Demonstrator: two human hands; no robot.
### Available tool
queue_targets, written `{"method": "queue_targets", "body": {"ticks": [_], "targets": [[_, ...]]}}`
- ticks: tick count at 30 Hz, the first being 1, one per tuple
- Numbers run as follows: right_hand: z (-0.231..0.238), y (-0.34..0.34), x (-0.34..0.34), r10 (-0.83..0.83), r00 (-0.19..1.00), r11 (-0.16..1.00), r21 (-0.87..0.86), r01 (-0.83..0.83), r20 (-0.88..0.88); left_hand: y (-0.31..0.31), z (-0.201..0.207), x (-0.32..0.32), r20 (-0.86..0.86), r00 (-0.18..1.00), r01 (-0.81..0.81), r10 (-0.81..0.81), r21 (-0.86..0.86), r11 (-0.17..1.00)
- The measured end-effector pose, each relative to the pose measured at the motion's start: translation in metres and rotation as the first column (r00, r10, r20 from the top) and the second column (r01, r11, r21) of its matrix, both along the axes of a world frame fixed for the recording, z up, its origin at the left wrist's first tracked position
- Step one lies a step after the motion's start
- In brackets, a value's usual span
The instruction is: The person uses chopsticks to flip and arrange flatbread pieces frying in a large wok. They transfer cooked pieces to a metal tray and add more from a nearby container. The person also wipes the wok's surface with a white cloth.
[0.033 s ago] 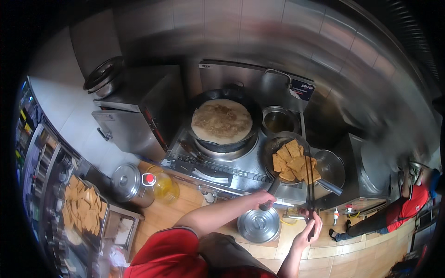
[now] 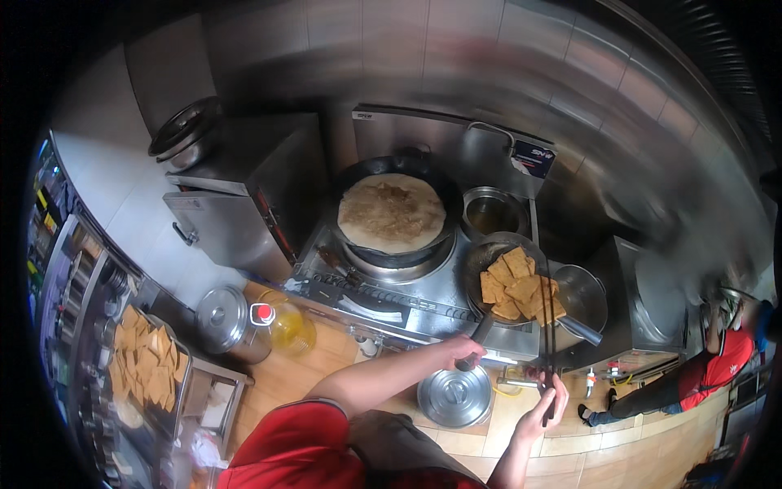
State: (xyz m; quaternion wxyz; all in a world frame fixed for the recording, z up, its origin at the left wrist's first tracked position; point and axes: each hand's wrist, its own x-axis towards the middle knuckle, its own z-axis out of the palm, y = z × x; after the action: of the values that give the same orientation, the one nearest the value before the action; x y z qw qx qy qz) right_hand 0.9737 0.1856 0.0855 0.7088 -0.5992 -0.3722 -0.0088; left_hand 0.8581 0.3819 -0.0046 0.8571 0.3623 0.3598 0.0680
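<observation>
At the stove [image 2: 446, 293], right of the large wok [image 2: 449, 196], you have a pan [image 2: 475, 269] of flat golden-brown pieces [image 2: 523, 285].
Next to nothing has changed since a moment ago: the pieces lie heaped in the pan as they did, which suggests you are pausing or working slowly at the same step. Your left hand [image 2: 463, 351] is closed around the handle [image 2: 482, 330]; your right hand [image 2: 551, 403] is wrapped on the dark chopsticks [image 2: 548, 334], whose shafts cross over the heap's right side. Whether their tips pinch a piece, I cannot tell.
</observation>
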Motion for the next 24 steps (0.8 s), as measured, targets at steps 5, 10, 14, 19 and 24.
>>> {"method": "queue_targets", "body": {"ticks": [5, 10, 14, 19, 24], "targets": [[0.021, 0.003, 0.005, -0.015, 0.999, 0.999, 0.036, 0.014, 0.033, -0.014, 0.037, -0.017, 0.094, 0.994, -0.053, 0.059, -0.065, 0.996], [0.059, 0.0, -0.029, -0.023, 1.0, 0.999, 0.042, 0.023, -0.017, -0.036, 0.076, -0.08, 0.272, 0.957, -0.105, 0.102, -0.003, 0.994], [0.128, 0.012, -0.126, 0.089, 0.995, 0.988, 0.122, -0.095, 0.053, -0.082, 0.106, -0.172, 0.289, 0.92, -0.3, 0.265, 0.085, 0.95], [0.102, 0.041, -0.179, 0.384, 0.912, 0.887, 0.216, -0.408, 0.146, -0.164, 0.127, -0.327, 0.323, 0.79, -0.591, 0.521, 0.177, 0.787], [0.059, 0.071, -0.298, 0.837, 0.544, 0.548, 0.078, -0.833, -0.066, -0.273, 0.13, -0.478, 0.168, 0.551, -0.83, 0.817, 0.215, 0.515]]}}
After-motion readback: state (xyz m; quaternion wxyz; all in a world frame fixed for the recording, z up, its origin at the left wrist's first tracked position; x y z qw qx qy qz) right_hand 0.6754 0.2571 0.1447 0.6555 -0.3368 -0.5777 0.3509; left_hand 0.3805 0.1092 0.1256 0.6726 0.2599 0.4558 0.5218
